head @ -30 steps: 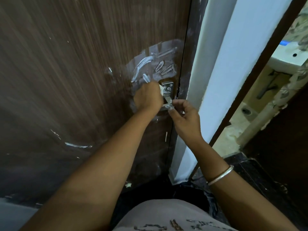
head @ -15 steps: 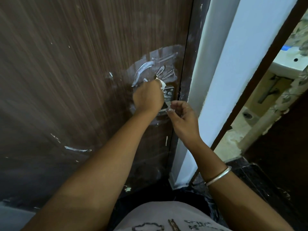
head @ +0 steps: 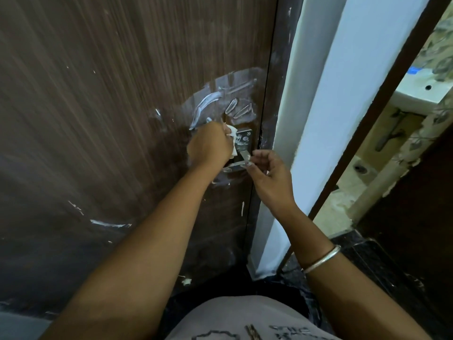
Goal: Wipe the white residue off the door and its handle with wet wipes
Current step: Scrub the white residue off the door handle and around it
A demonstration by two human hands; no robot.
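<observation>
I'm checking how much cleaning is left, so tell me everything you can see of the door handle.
The door handle is a silvery metal lever on a rectangular plate near the brown door's right edge. White smears mark the plate. The right hand pinches the lever's end with its fingertips, while the left hand presses a white wet wipe against the plate's left side, hiding part of it. Thick residue sits just above.
</observation>
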